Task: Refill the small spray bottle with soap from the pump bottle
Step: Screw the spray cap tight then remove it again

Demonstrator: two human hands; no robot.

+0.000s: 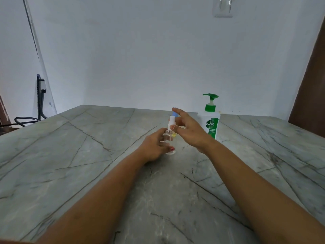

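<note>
Recorded a plain pale wall (pixel 158 50) closing the far side, met by the table's far edge just behind the bottles. Found a grey stone-patterned table (pixel 70 173) with dark veins filling the lower half: far edge straight, far-left corner cut at an angle, near edge out of view. Noted broad bare surface left of the hands, right of the bottles and between the forearms. Logged a dark brown panel (pixel 309 85) rising along the right margin, beyond the table's right end. Logged a black metal frame (pixel 40 99) past the left corner, apart from the table. Found the pump bottle (pixel 209 124) upright near the far edge, right of centre, with white body and green pump head, spout turned left. Read "Dettol" on its green badge and "ORIGINAL" beneath; smaller print illegible. Found the right hand (pixel 190 131) at the top of the small spray bottle (pixel 171 121), fingers spread wide, thumb tip against the white collar, index finger reaching up past the blue cap (pixel 174 113); could not tell whether gripped or merely touched. Found the left hand (pixel 154 147) low on the table, fingers curled round the bottle's clear body. Noted a pale switch plate (pixel 223 7) high on the wall. Placed the spray bottle upright, just left of the pump bottle and nearer the camera, apart from it; yellow mark on its body too small to read
</note>
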